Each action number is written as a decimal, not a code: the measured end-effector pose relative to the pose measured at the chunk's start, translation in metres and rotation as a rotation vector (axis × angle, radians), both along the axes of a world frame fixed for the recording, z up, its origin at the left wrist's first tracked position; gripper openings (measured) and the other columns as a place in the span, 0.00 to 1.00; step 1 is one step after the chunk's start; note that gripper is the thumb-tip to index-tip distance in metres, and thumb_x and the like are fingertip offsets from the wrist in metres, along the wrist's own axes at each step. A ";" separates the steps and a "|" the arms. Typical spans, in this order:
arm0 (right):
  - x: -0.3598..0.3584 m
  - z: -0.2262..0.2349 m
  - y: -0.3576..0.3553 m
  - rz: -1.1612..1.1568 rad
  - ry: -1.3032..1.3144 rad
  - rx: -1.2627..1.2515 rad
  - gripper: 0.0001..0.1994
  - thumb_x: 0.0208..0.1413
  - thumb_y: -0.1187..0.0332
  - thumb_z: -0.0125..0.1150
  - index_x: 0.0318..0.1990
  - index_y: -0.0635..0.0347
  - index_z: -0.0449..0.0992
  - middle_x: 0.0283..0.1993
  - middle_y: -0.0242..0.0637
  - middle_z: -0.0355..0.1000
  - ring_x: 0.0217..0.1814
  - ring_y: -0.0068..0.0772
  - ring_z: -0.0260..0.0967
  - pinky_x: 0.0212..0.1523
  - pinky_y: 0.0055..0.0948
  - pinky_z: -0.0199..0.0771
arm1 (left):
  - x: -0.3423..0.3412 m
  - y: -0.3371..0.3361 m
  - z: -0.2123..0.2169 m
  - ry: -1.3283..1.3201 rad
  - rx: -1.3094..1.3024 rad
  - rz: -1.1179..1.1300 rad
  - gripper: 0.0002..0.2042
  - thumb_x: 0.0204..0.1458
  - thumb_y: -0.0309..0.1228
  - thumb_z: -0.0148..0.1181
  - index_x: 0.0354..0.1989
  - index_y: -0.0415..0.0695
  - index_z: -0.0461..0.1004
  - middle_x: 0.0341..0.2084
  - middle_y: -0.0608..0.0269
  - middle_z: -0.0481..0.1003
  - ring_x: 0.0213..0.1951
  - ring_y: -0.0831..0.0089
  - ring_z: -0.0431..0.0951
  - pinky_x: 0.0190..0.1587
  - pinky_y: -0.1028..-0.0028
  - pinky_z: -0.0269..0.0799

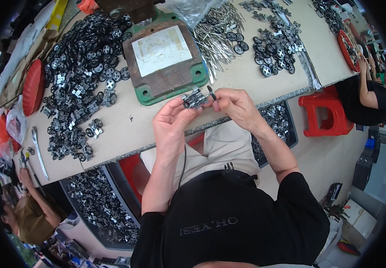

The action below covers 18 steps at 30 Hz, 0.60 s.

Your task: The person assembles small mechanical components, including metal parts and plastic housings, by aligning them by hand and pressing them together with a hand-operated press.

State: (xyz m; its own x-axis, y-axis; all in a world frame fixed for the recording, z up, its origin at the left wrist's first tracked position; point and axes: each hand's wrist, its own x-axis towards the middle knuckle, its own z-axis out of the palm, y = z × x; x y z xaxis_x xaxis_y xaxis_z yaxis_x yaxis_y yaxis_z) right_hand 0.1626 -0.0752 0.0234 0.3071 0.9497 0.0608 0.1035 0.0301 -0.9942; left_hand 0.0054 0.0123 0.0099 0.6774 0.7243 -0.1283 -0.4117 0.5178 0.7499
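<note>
Both hands meet above the near edge of the worktable (255, 85), directly in front of the green-and-brown press base (164, 60).

The left hand (171, 123) holds a small grey metal bracket assembly (194, 99). Its thumb and fingertips are closed around the near end of the part, pinching it from both sides. The palm faces up and toward the person.

The right hand (235, 105) works at the other end of the same assembly. Its fingers are curled and closed, with thumb and forefinger pinching a small black wheel (211, 92) that sits against the right end of the bracket. Whether the wheel is already seated on an axle cannot be told.

Around the hands:
- A large heap of black wheels and brackets (79, 71) lies on the table to the left.
- A bundle of thin metal pins (217, 35) lies just right of the press base.
- A second, smaller heap of wheels (275, 47) lies farther right.
- A red stool (324, 114) stands beside the table on the right.
- A tray of parts (101, 203) sits below the table edge.
</note>
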 end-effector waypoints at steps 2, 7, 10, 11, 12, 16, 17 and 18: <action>-0.007 -0.006 -0.002 -0.029 0.001 0.018 0.12 0.52 0.64 0.59 0.29 0.68 0.75 0.23 0.31 0.67 0.23 0.18 0.60 0.23 0.20 0.61 | -0.001 -0.001 0.001 -0.021 -0.060 -0.026 0.14 0.48 0.19 0.56 0.45 0.34 0.68 0.37 0.54 0.75 0.38 0.71 0.76 0.44 0.75 0.71; 0.006 0.026 0.002 0.054 -0.385 0.069 0.04 0.44 0.75 0.61 0.28 0.64 0.74 0.22 0.34 0.66 0.22 0.26 0.63 0.23 0.23 0.62 | -0.010 0.011 0.015 0.199 0.356 -0.202 0.19 0.43 0.21 0.62 0.47 0.38 0.69 0.39 0.59 0.74 0.40 0.75 0.73 0.44 0.76 0.68; 0.011 0.038 0.017 0.098 -0.591 0.211 0.04 0.43 0.75 0.61 0.28 0.64 0.73 0.23 0.36 0.66 0.23 0.32 0.64 0.23 0.27 0.63 | -0.005 0.024 0.037 0.443 0.690 -0.188 0.23 0.36 0.25 0.68 0.46 0.43 0.72 0.36 0.63 0.75 0.36 0.77 0.72 0.40 0.76 0.67; 0.015 0.041 0.022 0.086 -0.640 0.211 0.04 0.43 0.74 0.61 0.27 0.64 0.73 0.24 0.38 0.67 0.25 0.36 0.65 0.25 0.29 0.65 | -0.006 0.035 0.040 0.512 0.800 -0.177 0.20 0.36 0.25 0.67 0.43 0.43 0.74 0.34 0.63 0.75 0.35 0.77 0.72 0.39 0.77 0.67; 0.020 0.047 0.028 0.089 -0.641 0.219 0.04 0.43 0.74 0.61 0.27 0.64 0.73 0.24 0.38 0.67 0.25 0.36 0.65 0.25 0.29 0.65 | -0.004 0.044 0.043 0.584 0.909 -0.163 0.17 0.37 0.25 0.66 0.40 0.43 0.76 0.31 0.63 0.75 0.34 0.76 0.72 0.38 0.78 0.67; 0.043 0.080 0.059 0.040 -0.703 0.210 0.10 0.44 0.68 0.62 0.33 0.64 0.74 0.26 0.37 0.70 0.26 0.32 0.67 0.26 0.28 0.66 | 0.018 0.097 0.046 0.571 0.797 0.002 0.12 0.39 0.26 0.64 0.36 0.40 0.77 0.26 0.66 0.76 0.30 0.80 0.72 0.35 0.81 0.66; 0.049 0.087 0.069 -0.003 -0.650 0.143 0.13 0.45 0.65 0.63 0.35 0.64 0.75 0.28 0.37 0.71 0.27 0.31 0.68 0.28 0.28 0.67 | 0.025 0.106 0.049 0.556 0.775 0.022 0.12 0.40 0.26 0.63 0.36 0.39 0.77 0.27 0.66 0.76 0.30 0.81 0.72 0.34 0.82 0.66; 0.054 0.093 0.082 0.000 -0.648 0.148 0.13 0.45 0.65 0.63 0.35 0.64 0.75 0.28 0.37 0.71 0.27 0.31 0.68 0.28 0.28 0.67 | 0.032 0.113 0.052 0.544 0.754 0.043 0.12 0.40 0.26 0.63 0.36 0.39 0.77 0.28 0.66 0.76 0.30 0.81 0.73 0.34 0.82 0.66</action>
State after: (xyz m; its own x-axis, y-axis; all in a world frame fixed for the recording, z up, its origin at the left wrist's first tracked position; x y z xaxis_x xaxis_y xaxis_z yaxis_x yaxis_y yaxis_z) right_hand 0.2164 0.0066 0.1166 0.1645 0.9170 0.3633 0.6793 0.1617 -0.7158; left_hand 0.0373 0.1254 0.0620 0.6331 0.7683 0.0941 0.0878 -0.1921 0.9774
